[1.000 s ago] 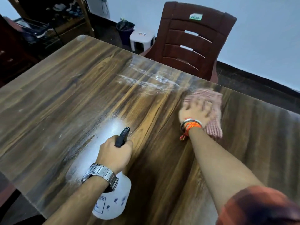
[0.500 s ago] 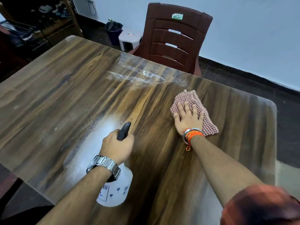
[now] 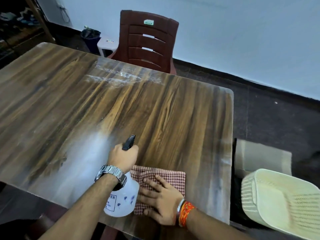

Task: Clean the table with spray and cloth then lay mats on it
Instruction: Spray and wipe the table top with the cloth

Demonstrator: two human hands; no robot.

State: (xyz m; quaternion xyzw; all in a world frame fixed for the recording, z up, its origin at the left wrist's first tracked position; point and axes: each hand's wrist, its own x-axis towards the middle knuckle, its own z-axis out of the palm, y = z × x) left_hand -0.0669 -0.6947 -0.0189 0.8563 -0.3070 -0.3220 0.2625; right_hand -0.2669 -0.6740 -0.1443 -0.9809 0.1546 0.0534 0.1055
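Observation:
My left hand (image 3: 123, 157), with a metal watch at the wrist, grips the black head of a white spray bottle (image 3: 122, 200) held above the near edge of the wooden table (image 3: 155, 108). My right hand (image 3: 160, 203) lies flat, fingers spread, on a red-and-white checked cloth (image 3: 170, 177) pressed onto the table near its front edge, just right of the bottle. A white wet patch (image 3: 83, 161) spreads on the table left of the bottle. Streaks of spray (image 3: 124, 76) show near the far edge.
A dark red plastic chair (image 3: 147, 42) stands behind the far edge. A cream plastic chair (image 3: 280, 201) sits at the right, close to the table's right edge, with a flat beige piece (image 3: 263, 155) behind it. A small white stool (image 3: 106, 45) and dark bin (image 3: 90, 36) stand by the wall.
My right hand has dragged the cloth from the far middle of the table back to the near edge beside the bottle. My left hand has kept its hold on the bottle.

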